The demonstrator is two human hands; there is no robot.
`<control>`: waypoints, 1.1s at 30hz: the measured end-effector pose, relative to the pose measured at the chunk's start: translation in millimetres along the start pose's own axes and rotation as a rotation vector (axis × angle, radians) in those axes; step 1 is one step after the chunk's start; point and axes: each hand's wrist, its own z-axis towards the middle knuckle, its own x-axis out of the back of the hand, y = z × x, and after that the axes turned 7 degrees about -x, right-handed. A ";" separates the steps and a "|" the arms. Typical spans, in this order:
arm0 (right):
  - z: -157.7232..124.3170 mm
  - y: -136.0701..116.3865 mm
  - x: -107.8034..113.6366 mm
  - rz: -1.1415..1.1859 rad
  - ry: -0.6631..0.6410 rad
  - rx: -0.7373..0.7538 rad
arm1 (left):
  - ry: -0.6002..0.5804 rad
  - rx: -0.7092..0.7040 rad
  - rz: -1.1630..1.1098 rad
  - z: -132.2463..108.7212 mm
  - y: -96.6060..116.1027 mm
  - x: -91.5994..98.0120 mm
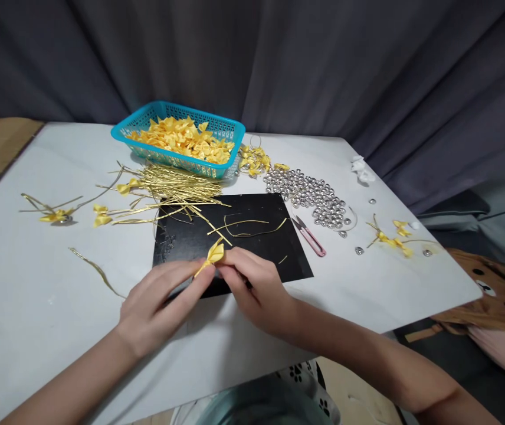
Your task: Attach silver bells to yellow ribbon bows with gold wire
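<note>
Fingers of the left hand (159,300) pinch a yellow ribbon bow (216,254) above the near part of a black mat (264,243); those of the right hand (259,289) curl in close at its side, their grip impossible to tell. On the white surface (49,330), golden ties (177,183) lie before a blue basket (164,153) of yellow bows (182,139), with silvery beads (308,189) and pink-handled snips (311,238) to the right.

Two hands (161,301) — one basket (168,154), one black board (279,251), one thread cutter (311,239)
</note>
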 end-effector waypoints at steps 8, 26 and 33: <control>3.0 8.9 -0.7 0.172 0.000 0.068 | -0.043 -0.039 -0.057 -4.8 9.1 -2.9; 1.1 12.4 -1.9 -0.556 0.322 0.238 | 0.192 0.934 -0.566 24.3 20.6 -17.5; 3.4 14.6 -0.5 -0.691 0.252 0.329 | 0.067 0.933 -0.745 23.3 20.5 -15.3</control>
